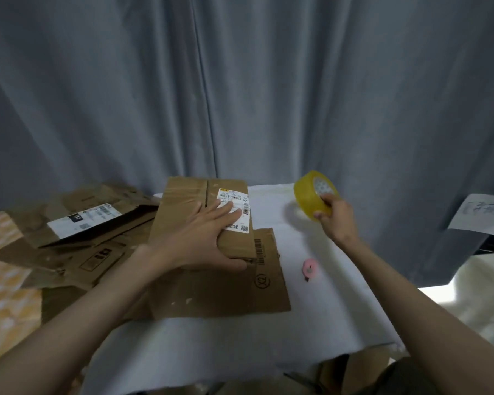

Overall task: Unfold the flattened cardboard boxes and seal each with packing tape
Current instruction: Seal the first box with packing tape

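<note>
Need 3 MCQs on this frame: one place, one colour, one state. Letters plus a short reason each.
1. Where is the pink cutter?
A. on the white table cover, right of the cardboard
B. on the top box
C. in a hand

2. Colour of the tape roll?
A. brown
B. yellow
C. black

3. What is the left hand doing?
A. pulling tape
B. hanging idle
C. lying flat on the labelled box

Answers: 1 A, it lies alone on the white table cover. 2 B, the roll in the right hand looks yellow. 3 C, fingers are spread over the box's shipping label.

Both forearms bare to the elbow, no sleeves, watch or rings.
</note>
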